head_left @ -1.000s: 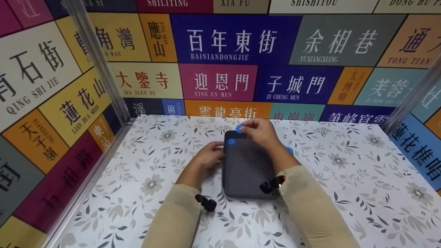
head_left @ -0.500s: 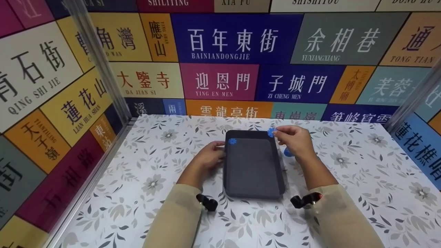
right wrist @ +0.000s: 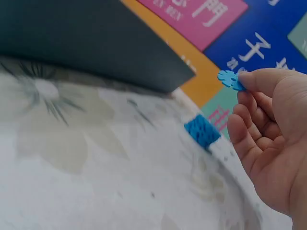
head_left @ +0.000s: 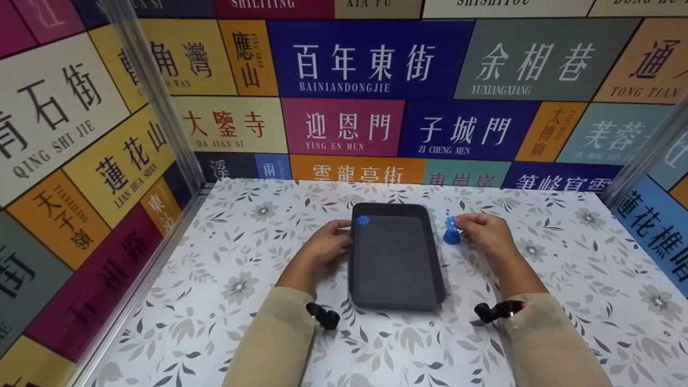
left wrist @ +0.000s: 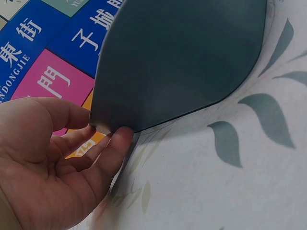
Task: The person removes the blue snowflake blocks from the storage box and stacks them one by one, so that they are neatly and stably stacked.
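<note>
A dark grey rectangular tray [head_left: 395, 263] lies on the table, one blue slotted disc [head_left: 363, 220] in its far left corner. At the tray's left side is my left hand [head_left: 329, 243]. In the left wrist view, thumb and fingers hold the edge of the tray [left wrist: 182, 57] near a corner. Right of the tray my right hand [head_left: 486, 232] pinches another blue slotted disc [right wrist: 230, 80] between thumb and forefinger, the other fingers curled below. Just under it stands a short stack of blue discs [head_left: 451, 237], which appears apart from the held disc in the right wrist view.
The table wears a white cloth [head_left: 258, 322] with grey leaves and flowers. Behind it rises a wall [head_left: 371, 59] of coloured panels with lettering, and another panelled wall [head_left: 70, 161] runs along the left. Metal posts [head_left: 156, 97] mark the corners.
My right hand has moved right, from over the tray's far edge to the stack beside it, with the blue slotted disc in its fingers. The left hand has stayed at the tray.
</note>
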The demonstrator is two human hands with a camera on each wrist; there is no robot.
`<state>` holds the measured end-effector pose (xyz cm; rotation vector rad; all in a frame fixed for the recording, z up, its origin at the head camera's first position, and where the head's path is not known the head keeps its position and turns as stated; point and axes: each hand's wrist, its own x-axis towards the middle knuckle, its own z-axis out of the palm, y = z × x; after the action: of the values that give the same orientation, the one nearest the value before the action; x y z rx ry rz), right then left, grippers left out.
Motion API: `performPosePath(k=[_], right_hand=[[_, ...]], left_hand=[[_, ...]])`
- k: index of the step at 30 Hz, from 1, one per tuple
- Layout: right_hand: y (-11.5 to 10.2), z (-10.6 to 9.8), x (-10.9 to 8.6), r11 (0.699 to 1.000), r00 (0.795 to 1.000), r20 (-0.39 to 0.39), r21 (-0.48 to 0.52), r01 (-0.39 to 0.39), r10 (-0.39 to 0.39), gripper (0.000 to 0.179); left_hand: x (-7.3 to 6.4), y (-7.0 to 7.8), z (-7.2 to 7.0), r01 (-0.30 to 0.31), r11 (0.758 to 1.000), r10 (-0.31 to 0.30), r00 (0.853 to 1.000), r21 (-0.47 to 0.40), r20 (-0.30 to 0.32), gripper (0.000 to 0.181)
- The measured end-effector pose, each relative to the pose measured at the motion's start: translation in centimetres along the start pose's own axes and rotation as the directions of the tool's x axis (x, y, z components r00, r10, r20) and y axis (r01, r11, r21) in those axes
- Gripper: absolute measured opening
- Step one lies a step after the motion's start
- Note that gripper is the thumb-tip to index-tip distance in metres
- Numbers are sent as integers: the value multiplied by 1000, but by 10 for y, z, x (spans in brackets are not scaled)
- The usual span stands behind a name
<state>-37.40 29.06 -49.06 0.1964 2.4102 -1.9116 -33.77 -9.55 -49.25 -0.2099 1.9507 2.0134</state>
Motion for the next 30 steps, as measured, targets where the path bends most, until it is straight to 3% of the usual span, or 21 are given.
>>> performPosePath(k=[7, 17, 30], right_hand=[[15, -8, 5, 993, 1000, -12, -120, -5, 4, 39], [16, -11, 3, 980, 999, -12, -193, -39, 38, 43], [11, -8, 1, 990, 993, -16, -81, -115, 114, 27]], left_hand=[[0, 0, 0, -7, 999, 8, 1000, 32, -9, 63], [-1, -1, 1, -47, 999, 48, 999, 26, -10, 61], [0, -1, 0, -44, 997, 44, 999, 58, -9, 61]])
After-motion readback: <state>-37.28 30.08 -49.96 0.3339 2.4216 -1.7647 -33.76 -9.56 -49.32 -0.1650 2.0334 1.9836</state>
